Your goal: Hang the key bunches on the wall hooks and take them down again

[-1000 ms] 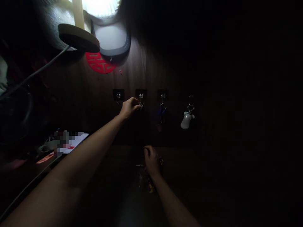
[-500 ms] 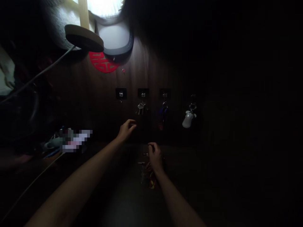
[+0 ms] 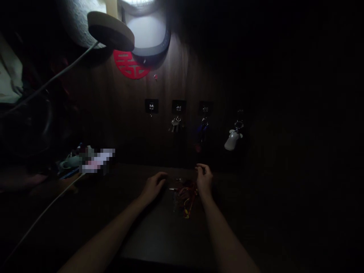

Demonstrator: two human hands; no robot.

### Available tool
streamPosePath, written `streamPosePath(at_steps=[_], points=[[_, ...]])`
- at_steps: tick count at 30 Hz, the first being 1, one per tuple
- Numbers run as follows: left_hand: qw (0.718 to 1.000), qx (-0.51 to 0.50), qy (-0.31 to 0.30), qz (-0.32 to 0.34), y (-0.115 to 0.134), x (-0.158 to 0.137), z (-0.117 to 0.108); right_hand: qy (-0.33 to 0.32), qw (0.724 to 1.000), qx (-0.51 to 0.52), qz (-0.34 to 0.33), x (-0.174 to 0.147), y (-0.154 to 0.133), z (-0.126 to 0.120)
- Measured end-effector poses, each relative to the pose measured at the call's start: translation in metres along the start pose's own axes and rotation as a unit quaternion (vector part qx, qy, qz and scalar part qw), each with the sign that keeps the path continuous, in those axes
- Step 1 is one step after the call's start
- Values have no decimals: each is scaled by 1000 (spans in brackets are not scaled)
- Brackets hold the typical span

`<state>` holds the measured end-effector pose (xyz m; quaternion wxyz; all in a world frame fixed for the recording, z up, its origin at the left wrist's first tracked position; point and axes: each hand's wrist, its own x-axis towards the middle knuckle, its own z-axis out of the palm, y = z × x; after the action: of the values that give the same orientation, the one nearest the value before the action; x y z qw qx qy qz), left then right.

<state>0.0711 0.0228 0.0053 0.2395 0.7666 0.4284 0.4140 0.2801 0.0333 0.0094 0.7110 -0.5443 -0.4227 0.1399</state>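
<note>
In the dim head view, my left hand (image 3: 153, 186) hovers or rests at the dark tabletop, its thumb apart from its curved fingers, with nothing seen in it. Just right of it lies a tangled bundle of red and yellow cords with small metal pieces (image 3: 186, 194). On the bundle's right side is my right hand (image 3: 205, 181), fingers bent forward and thumb apart. Whether it touches the cords is hard to make out. Above, a bunch of keys (image 3: 176, 123) hangs on a wall hook, beside a blue hanging item (image 3: 203, 131) and a white keychain figure (image 3: 233, 140).
A hook without keys (image 3: 151, 107) is at the left of the row. A round lamp base (image 3: 110, 31) with a cable, a cap (image 3: 148, 34) and a red paper-cut (image 3: 131, 65) are higher up. Cluttered small items (image 3: 71, 162) lie at the left.
My left hand has come down from below the hooks to the bundle's left side. My right hand has shifted right, uncovering more of the cords. The view has shifted slightly.
</note>
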Motion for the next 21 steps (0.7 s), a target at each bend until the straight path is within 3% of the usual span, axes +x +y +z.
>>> streamPosePath(at_steps=[6,9,21], points=[[975,72,-143,156,21,-16,21,30,996,54,67,9,14,-6],[960,103,-183,183,25,-21,20,23,992,71,101,9,17,-6],[957,211,-119,162,2,-16,-17,-116,990,-8,74,-1,18,1]])
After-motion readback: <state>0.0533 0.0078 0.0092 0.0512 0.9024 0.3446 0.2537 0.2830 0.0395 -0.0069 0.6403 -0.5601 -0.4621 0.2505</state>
